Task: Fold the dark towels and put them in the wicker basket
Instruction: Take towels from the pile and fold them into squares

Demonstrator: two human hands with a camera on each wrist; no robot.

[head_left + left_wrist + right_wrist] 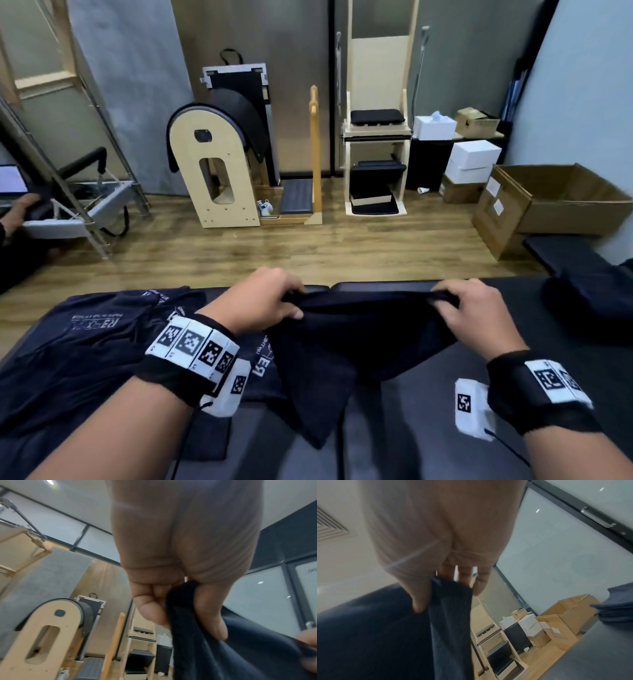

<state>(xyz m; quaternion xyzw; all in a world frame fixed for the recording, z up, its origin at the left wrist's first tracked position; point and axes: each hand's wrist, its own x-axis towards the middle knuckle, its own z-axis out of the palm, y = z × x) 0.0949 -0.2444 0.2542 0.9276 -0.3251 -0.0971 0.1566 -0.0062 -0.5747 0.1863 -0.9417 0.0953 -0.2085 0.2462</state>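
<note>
Towel (346, 346) pinched at top edge, centre frame, by left hand (263, 301) and right hand (472, 308) | fold underway | corners to be brought together next.

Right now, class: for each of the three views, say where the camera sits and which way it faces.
Head: worn on the head, looking forward and down at both hands, left hand and right hand, stretching a towel.
Left wrist: faces along the palm and up; fingers pinch the towel.
Right wrist: same, with boxes beyond.
All three share the towel.
</note>
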